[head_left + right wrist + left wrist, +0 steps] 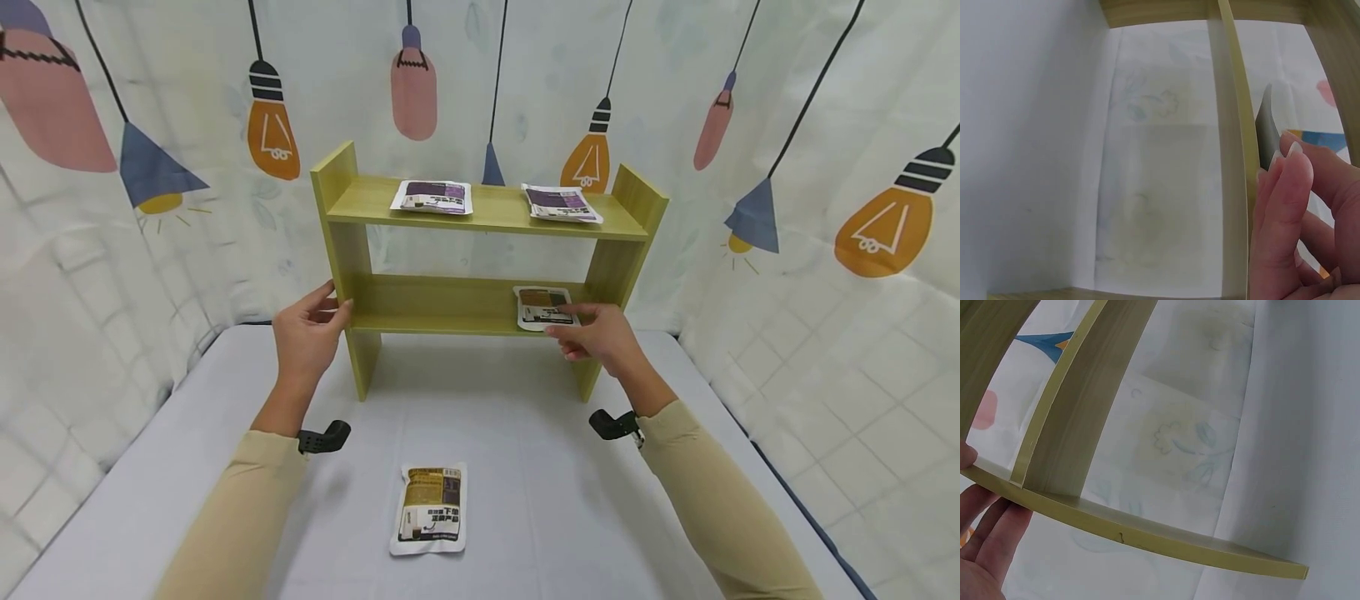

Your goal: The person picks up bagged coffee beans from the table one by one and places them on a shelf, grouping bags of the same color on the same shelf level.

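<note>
A light wooden two-tier shelf stands on the table. My left hand grips its left side panel, thumb on one face and fingers on the other. On the lower board's right end lies a gold and white food pouch. My right hand pinches this pouch's near edge; in the right wrist view the pouch appears edge-on by the fingertips. Two purple and white pouches rest on the top board, one left of centre and one to the right.
Another gold and white pouch lies flat on the white tabletop, in front of the shelf. A curtain printed with lamps hangs behind and along both sides. Each wrist wears a black camera strap.
</note>
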`<state>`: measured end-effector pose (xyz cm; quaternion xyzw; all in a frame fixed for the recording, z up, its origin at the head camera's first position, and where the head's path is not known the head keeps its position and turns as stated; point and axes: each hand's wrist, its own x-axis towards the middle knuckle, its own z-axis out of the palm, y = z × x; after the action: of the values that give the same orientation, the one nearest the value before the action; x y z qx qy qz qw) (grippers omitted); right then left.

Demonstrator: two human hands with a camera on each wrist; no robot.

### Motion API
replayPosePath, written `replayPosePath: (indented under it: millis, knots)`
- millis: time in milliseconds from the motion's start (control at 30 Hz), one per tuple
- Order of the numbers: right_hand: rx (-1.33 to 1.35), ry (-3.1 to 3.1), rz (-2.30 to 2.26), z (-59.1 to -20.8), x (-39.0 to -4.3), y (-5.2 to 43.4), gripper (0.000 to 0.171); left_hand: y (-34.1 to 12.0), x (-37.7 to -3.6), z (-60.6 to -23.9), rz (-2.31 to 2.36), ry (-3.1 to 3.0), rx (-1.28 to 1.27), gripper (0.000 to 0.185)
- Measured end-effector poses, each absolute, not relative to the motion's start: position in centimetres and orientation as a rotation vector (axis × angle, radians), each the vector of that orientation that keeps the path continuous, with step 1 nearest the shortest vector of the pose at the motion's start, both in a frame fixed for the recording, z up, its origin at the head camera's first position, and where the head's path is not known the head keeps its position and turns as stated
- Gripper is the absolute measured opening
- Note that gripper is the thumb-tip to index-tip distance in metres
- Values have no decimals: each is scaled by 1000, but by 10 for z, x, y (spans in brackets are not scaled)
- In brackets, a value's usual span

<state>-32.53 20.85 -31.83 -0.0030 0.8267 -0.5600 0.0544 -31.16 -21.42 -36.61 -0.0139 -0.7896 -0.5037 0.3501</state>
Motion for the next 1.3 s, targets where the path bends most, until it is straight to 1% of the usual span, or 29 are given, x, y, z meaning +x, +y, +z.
replayPosePath:
  millis: [267,500,1100,1300]
  knots:
    - [7,2549,-1668,-315,-325,209,60,-214,-313,-368,-1307,-2031,-43,45]
    - [-33,2565,-1639,-314,-326,209,61,-215,-313,-367,-1303,-2030,-41,45]
    - [-10,2597,-1593,-312,-326,206,61,-215,-313,-368,-1299,-2050,-27,46]
    - [-2,2629,-1576,-310,-325,205,58,-216,-313,-368,-1303,-2050,-32,45]
